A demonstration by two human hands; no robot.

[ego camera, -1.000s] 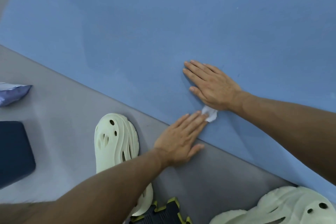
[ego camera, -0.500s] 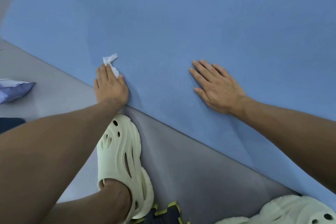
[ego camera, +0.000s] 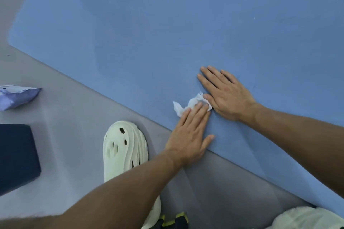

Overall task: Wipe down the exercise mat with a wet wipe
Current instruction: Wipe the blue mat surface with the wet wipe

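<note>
A blue exercise mat (ego camera: 167, 33) covers most of the floor ahead, its near edge running diagonally from upper left to lower right. A crumpled white wet wipe (ego camera: 188, 105) lies on the mat close to that edge. My left hand (ego camera: 189, 132) lies flat with straight fingers pressing on the wipe. My right hand (ego camera: 225, 95) rests flat on the mat just right of the wipe, fingers spread, thumb touching the wipe's edge. Darker damp streaks show on the mat's far left part.
A cream foam clog (ego camera: 124, 152) sits on the grey floor beside the mat edge, another (ego camera: 305, 219) at the bottom right. A purple wipes packet (ego camera: 16, 96) and a dark navy block (ego camera: 16, 156) lie at the left.
My left hand swept the wipe left along the mat edge and has come back right, beside my right hand. The right hand has stayed planted.
</note>
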